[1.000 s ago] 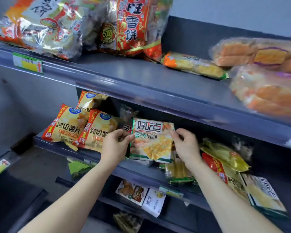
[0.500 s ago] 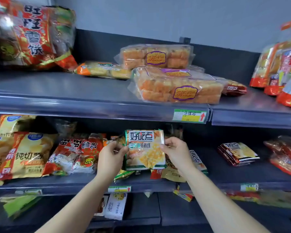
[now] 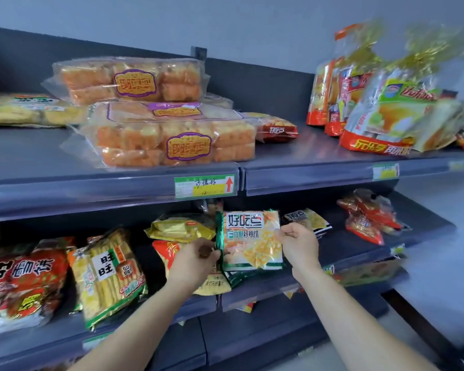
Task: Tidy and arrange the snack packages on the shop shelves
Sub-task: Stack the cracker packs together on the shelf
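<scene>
Between left hand and right hand, upright cookie packet.

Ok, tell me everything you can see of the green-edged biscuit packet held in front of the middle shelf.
The biscuit packet is a flat, glossy plastic pouch with metallic green side seams, a white panel of dark characters on top and yellow square biscuits pictured below. It is held upright, front to the camera, before the middle shelf. The left hand pinches its left edge; the right hand pinches its right edge higher up.
</scene>
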`<state>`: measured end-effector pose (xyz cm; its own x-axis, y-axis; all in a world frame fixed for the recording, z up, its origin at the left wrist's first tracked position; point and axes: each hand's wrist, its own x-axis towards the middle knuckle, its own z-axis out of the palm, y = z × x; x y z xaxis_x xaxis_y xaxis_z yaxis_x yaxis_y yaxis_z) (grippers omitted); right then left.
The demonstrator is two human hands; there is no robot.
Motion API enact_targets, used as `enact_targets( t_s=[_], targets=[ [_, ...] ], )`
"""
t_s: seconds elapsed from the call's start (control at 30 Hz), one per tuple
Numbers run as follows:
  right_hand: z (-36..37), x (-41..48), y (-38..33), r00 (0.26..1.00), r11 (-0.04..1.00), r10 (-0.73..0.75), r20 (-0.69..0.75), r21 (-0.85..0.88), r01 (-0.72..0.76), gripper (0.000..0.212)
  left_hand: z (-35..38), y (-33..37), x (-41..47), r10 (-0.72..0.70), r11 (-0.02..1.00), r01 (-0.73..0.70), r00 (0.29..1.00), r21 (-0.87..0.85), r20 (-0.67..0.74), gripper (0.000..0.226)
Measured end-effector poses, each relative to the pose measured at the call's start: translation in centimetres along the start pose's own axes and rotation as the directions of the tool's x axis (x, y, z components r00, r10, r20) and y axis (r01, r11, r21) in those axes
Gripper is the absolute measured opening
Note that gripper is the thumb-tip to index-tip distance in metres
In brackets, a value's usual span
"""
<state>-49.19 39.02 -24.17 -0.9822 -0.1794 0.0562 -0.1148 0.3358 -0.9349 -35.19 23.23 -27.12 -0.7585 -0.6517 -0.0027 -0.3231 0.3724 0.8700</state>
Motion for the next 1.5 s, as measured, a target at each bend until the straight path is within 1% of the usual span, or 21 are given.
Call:
enact_targets(
  t_s=[0.07, 0.17, 0.23, 0.3, 0.4, 0.47, 0.5, 0.6, 0.63, 0.8, 0.93, 1.0, 1.07, 1.13, 1.17, 1.2, 1.27, 1.33, 1.43, 1.47, 1.5],
  targets=[
    [-1.7, 2.5, 1.1, 0.998, 0.999, 0.02, -0.064, -0.028, -0.022, 0.025, 2.6, -0.5, 1.4, -0.012, 0.985, -0.001, 0.997, 0.174, 0.073, 0.028],
    [-3.8, 6.7, 3.7, 0.994, 0.994, 0.062, -0.092, -0.079, -0.069, 0.023, 6.6, -0.9, 3.4, -0.06, 0.89, -0.017, 0.986, 0.456, 0.154, 0.04],
    [-5.0, 9.8, 5.9, 0.992, 0.986, 0.096, -0.076, -0.126, -0.105, 0.02, 9.3, -0.7, 4.5, -0.135, 0.784, 0.007, 0.978, 0.621, 0.159, 0.045],
    [-5.9, 12.6, 8.2, 0.992, 0.974, 0.121, -0.046, -0.186, -0.128, 0.014, 11.7, -0.6, 5.5, -0.214, 0.628, 0.034, 0.968, 0.778, 0.13, 0.048],
    [-6.9, 16.2, 11.2, 0.987, 0.96, 0.161, -0.027, -0.229, -0.163, 0.012, 14.3, -0.9, 6.8, -0.294, 0.446, 0.079, 0.954, 0.892, 0.063, 0.055],
    [-7.4, 18.2, 12.7, 0.982, 0.954, 0.188, -0.03, -0.231, -0.19, 0.012, 15.5, -1.2, 7.3, -0.288, 0.407, 0.08, 0.957, 0.91, 0.044, 0.058],
    [-7.5, 19.2, 13.3, 0.979, 0.951, 0.202, -0.036, -0.231, -0.205, 0.012, 15.9, -1.5, 7.7, -0.291, 0.433, 0.108, 0.956, 0.895, 0.026, 0.057],
    [-7.2, 21.7, 14.5, 0.974, 0.945, 0.216, -0.067, -0.238, -0.225, 0.014, 17.0, -2.3, 8.5, -0.328, 0.657, 0.27, 0.943, 0.704, -0.056, 0.043],
    [-6.9, 22.3, 14.8, 0.976, 0.945, 0.207, -0.071, -0.243, -0.218, 0.014, 17.6, -2.3, 8.7, -0.303, 0.699, 0.259, 0.952, 0.666, -0.053, 0.041],
    [-5.5, 24.8, 15.1, 0.987, 0.938, 0.132, -0.092, -0.311, -0.155, 0.017, 21.3, -0.4, 9.6, -0.198, 0.798, 0.1, 0.975, 0.594, 0.101, 0.049],
    [-5.2, 26.7, 14.7, 0.988, 0.941, 0.065, -0.138, -0.323, -0.107, 0.019, 23.7, 0.8, 10.4, -0.14, 0.827, -0.063, 0.94, 0.559, 0.312, 0.058],
    [-5.4, 27.3, 14.8, 0.987, 0.932, 0.078, -0.142, -0.342, -0.123, 0.02, 24.4, 1.0, 10.8, -0.112, 0.849, -0.084, 0.936, 0.521, 0.333, 0.057],
    [-5.6, 27.8, 15.0, 0.986, 0.92, 0.096, -0.134, -0.367, -0.139, 0.02, 24.7, 1.0, 11.2, -0.065, 0.83, -0.084, 0.967, 0.551, 0.246, 0.054],
    [-5.8, 28.2, 15.3, 0.987, 0.914, 0.107, -0.12, -0.38, -0.145, 0.02, 24.8, 0.8, 11.8, -0.043, 0.738, 0.02, 0.999, 0.674, 0.016, 0.052],
    [-5.9, 28.4, 15.5, 0.988, 0.913, 0.106, -0.111, -0.383, -0.141, 0.019, 24.8, 0.6, 12.2, -0.078, 0.704, 0.119, 0.993, 0.701, -0.091, 0.054],
    [-6.0, 28.6, 15.7, 0.99, 0.913, 0.099, -0.1, -0.387, -0.13, 0.018, 24.6, 0.4, 12.6, -0.152, 0.709, 0.222, 0.975, 0.669, -0.162, 0.058],
    [-6.3, 28.9, 16.3, 0.996, 0.907, 0.059, -0.067, -0.414, -0.082, 0.014, 24.5, -0.5, 13.9, -0.317, 0.788, 0.373, 0.928, 0.49, -0.198, 0.064],
    [-6.7, 29.0, 17.0, 1.0, 0.885, 0.001, -0.028, -0.466, -0.014, 0.009, 24.5, -1.4, 15.2, -0.382, 0.837, 0.43, 0.902, 0.339, -0.201, 0.059],
    [-7.4, 29.3, 17.9, 0.996, 0.829, -0.084, 0.026, -0.552, 0.084, 0.007, 24.4, -1.2, 16.1, -0.483, 0.843, 0.519, 0.846, 0.143, -0.225, 0.025],
    [-7.6, 29.4, 18.2, 0.994, 0.808, -0.098, 0.041, -0.58, 0.104, 0.008, 24.6, -1.0, 16.2, -0.527, 0.836, 0.547, 0.823, 0.047, -0.212, 0.02],
    [-7.8, 29.5, 18.5, 0.993, 0.789, -0.103, 0.055, -0.603, 0.116, 0.008, 24.8, -1.0, 16.2, -0.562, 0.824, 0.565, 0.8, -0.053, -0.211, 0.023]
  ],
)
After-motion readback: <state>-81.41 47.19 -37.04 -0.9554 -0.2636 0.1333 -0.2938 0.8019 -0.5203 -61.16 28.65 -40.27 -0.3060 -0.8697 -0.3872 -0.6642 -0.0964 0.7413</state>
